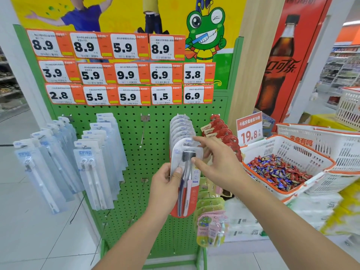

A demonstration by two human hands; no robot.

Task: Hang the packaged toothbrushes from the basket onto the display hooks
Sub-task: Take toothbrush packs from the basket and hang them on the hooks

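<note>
Hanging nearly upright in front of the green pegboard panel [136, 137], the clear blister pack with a red-edged card and two dark-bristled toothbrushes [187, 176] has its long axis running top to bottom, rounded top tab up and leaning slightly away toward the board. The left hand [165, 184] grips it at mid-height from the left edge, thumb across the front of the plastic and fingers curled behind. So the part that matters, the hang hole in the top tab, lies well above that grip, at the far upper end of the pack.

The right hand [214, 162] is the nearer one to that tab: its index finger reaches up and left to the tab's upper right edge, and its thumb rests on the pack front by the bristles. Its fingers look extended rather than closed around anything, steadying the top more than holding it.

Just behind the tab sits the row of matching white-topped packs [181, 127] on one hook, the held pack at the front of that row. I cannot tell whether the hole is already over the hook tip, since the tab and fingers cover it.

To the right, red-topped carded packs [224, 133] hang on the neighbouring hook; an empty metal hook [143, 133] juts out to the left. Further right stands a white plastic basket with orange trim [321, 158] of wrapped sweets.
</note>
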